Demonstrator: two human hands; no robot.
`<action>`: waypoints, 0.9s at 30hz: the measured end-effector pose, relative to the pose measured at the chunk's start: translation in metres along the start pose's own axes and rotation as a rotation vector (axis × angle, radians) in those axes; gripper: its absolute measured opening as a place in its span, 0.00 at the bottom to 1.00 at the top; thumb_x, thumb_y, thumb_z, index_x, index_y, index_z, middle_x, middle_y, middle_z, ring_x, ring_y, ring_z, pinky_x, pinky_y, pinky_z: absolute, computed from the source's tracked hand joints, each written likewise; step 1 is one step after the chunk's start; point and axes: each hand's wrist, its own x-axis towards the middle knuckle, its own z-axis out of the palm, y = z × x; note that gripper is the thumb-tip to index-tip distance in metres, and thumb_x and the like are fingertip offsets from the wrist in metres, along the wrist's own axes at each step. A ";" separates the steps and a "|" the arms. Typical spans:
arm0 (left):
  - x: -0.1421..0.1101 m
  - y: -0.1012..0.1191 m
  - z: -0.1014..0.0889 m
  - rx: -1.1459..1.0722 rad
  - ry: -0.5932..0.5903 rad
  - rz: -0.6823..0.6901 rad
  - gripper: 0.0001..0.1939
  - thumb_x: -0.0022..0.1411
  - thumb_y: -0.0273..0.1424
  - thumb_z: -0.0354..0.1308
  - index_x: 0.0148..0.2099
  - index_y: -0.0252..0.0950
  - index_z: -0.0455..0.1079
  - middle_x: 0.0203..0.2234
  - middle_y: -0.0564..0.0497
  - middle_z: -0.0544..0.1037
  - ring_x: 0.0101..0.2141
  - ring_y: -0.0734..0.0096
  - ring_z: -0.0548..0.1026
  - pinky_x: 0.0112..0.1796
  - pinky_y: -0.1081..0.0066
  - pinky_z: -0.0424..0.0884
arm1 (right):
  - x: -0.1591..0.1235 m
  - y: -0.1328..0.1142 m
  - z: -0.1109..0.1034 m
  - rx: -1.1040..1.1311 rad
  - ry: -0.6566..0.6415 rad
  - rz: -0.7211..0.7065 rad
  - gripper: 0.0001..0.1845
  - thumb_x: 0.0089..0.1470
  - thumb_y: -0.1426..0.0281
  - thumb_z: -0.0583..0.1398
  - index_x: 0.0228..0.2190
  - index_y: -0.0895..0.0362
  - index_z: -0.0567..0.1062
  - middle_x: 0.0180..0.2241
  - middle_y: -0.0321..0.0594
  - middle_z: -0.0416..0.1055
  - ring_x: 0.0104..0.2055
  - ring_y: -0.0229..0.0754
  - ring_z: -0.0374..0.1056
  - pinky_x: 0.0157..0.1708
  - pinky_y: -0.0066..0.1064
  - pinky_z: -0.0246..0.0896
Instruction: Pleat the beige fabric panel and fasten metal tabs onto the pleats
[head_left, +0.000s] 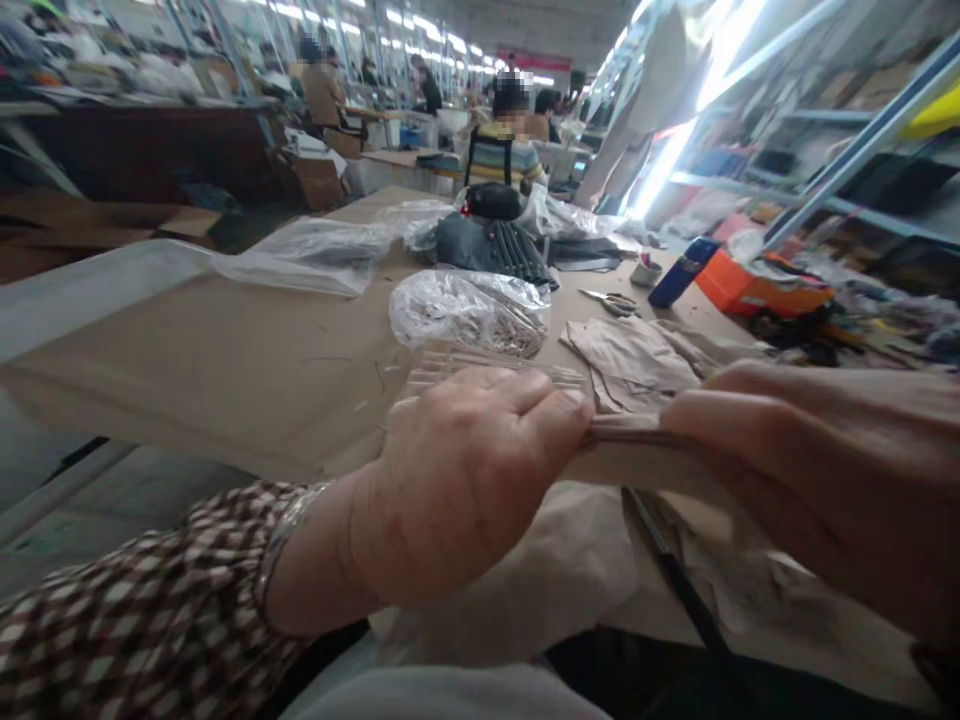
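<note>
Between my two hands stretches a thin beige strip [626,430], which looks like folded fabric or soft leather. My left hand [480,470] is closed with the thumb pressed on the strip's left end. At its other end my right hand [802,450] grips it, with the fingers partly hidden and slightly blurred. Just beyond my left hand lies a row of similar beige strips [427,372], partly covered by the hand. A stack of beige pieces [630,355] lies behind the held strip.
A clear plastic bag of small pieces [472,310] lies on the brown-covered table [225,370]. Scissors [615,302], a blue box [682,272] and an orange container [757,290] are on the right. Dark pieces [487,245] lie farther back. A person [502,150] sits beyond the table.
</note>
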 end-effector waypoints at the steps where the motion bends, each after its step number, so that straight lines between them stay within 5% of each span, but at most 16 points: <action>1: -0.004 -0.001 -0.004 -0.052 -0.092 -0.036 0.11 0.69 0.29 0.46 0.41 0.34 0.70 0.31 0.50 0.74 0.33 0.71 0.73 0.37 0.72 0.70 | -0.003 -0.007 0.008 0.069 -0.012 -0.037 0.08 0.61 0.64 0.55 0.37 0.47 0.74 0.26 0.33 0.70 0.23 0.35 0.60 0.23 0.31 0.49; 4: -0.018 -0.015 -0.010 -0.227 -0.392 -0.184 0.14 0.68 0.31 0.48 0.29 0.34 0.66 0.22 0.55 0.70 0.23 0.78 0.66 0.25 0.78 0.61 | -0.015 -0.006 0.038 0.338 -0.184 0.115 0.11 0.59 0.61 0.59 0.42 0.51 0.73 0.23 0.32 0.68 0.22 0.35 0.61 0.21 0.28 0.52; 7: -0.029 -0.039 0.000 -0.261 -0.621 -0.328 0.17 0.66 0.33 0.50 0.25 0.34 0.63 0.18 0.56 0.67 0.20 0.79 0.64 0.22 0.78 0.57 | -0.029 0.013 0.084 0.621 -0.493 0.325 0.16 0.56 0.56 0.59 0.34 0.56 0.74 0.22 0.32 0.66 0.23 0.35 0.61 0.21 0.26 0.53; 9: -0.035 -0.055 0.016 -0.163 -0.696 -0.370 0.16 0.66 0.33 0.50 0.26 0.34 0.65 0.19 0.55 0.69 0.21 0.76 0.66 0.24 0.77 0.60 | -0.034 0.025 0.117 0.671 -0.585 0.393 0.17 0.59 0.58 0.55 0.27 0.58 0.72 0.22 0.34 0.66 0.24 0.35 0.61 0.23 0.25 0.53; 14: -0.039 -0.083 0.066 0.166 -0.736 -0.359 0.17 0.68 0.36 0.47 0.34 0.33 0.72 0.30 0.44 0.78 0.30 0.63 0.76 0.32 0.69 0.69 | -0.024 0.037 0.174 0.203 -0.548 0.329 0.15 0.62 0.65 0.52 0.28 0.58 0.73 0.30 0.42 0.73 0.34 0.43 0.68 0.35 0.31 0.56; 19: -0.030 -0.092 0.084 0.258 -0.858 -0.426 0.18 0.68 0.37 0.48 0.38 0.30 0.75 0.32 0.40 0.80 0.34 0.58 0.79 0.35 0.66 0.71 | -0.010 0.042 0.193 -0.025 -0.587 0.304 0.17 0.62 0.62 0.53 0.30 0.57 0.76 0.34 0.45 0.77 0.39 0.47 0.72 0.39 0.33 0.58; 23: -0.022 -0.075 0.081 0.356 -0.867 -0.326 0.12 0.64 0.28 0.50 0.35 0.30 0.75 0.30 0.39 0.78 0.32 0.55 0.78 0.34 0.62 0.71 | -0.006 0.044 0.195 -0.034 -0.637 0.280 0.17 0.61 0.62 0.54 0.29 0.57 0.77 0.32 0.45 0.77 0.36 0.47 0.72 0.35 0.33 0.58; 27: -0.029 -0.045 0.092 0.367 -0.688 -0.024 0.14 0.60 0.20 0.50 0.45 0.28 0.73 0.39 0.38 0.76 0.41 0.54 0.75 0.44 0.56 0.70 | -0.007 0.041 0.194 -0.011 -0.638 0.265 0.17 0.61 0.63 0.53 0.30 0.58 0.78 0.33 0.45 0.77 0.37 0.46 0.72 0.35 0.32 0.58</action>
